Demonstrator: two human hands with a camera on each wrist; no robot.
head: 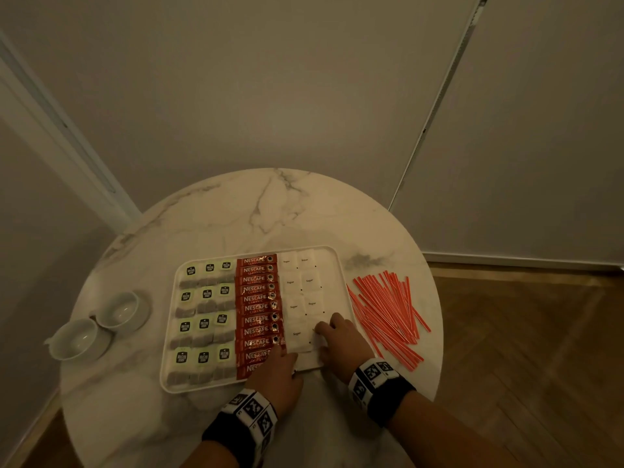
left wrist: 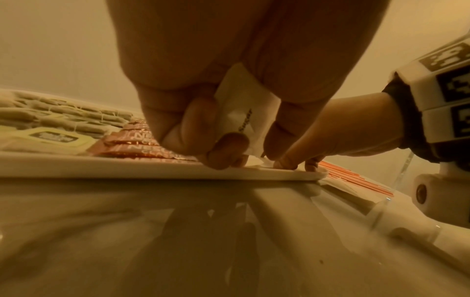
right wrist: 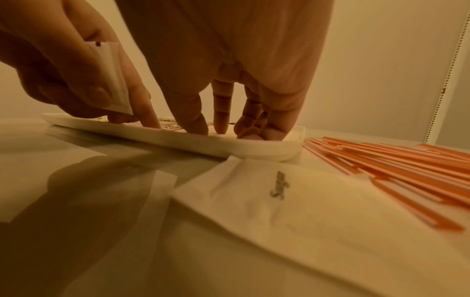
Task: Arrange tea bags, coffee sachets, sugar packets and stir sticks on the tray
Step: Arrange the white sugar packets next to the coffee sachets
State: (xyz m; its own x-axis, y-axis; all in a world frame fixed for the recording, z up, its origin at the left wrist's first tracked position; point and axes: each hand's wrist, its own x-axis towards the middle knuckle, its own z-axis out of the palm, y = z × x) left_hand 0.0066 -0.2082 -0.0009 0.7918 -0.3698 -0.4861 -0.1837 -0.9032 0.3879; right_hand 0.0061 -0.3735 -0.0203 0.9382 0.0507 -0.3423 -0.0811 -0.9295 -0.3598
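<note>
A white tray (head: 202, 387) on the round marble table holds tea bags (head: 204, 319) on its left, red coffee sachets (head: 258, 309) down the middle and white sugar packets (head: 299, 298) on its right. My left hand (head: 282, 358) is at the tray's front edge, with fingers curled round a few sugar packets (left wrist: 241, 112). To its right, my right hand (head: 326, 332) presses straight fingertips (right wrist: 220, 128) onto the sugar packets in the tray's front right corner. Orange stir sticks (head: 388, 312) lie loose on the table right of the tray.
One more sugar packet (right wrist: 279, 191) lies on the table just in front of the tray, under my right wrist. Two white cups (head: 118, 310) on saucers stand left of the tray. The table is pushed against a wall corner; wooden floor shows to the right.
</note>
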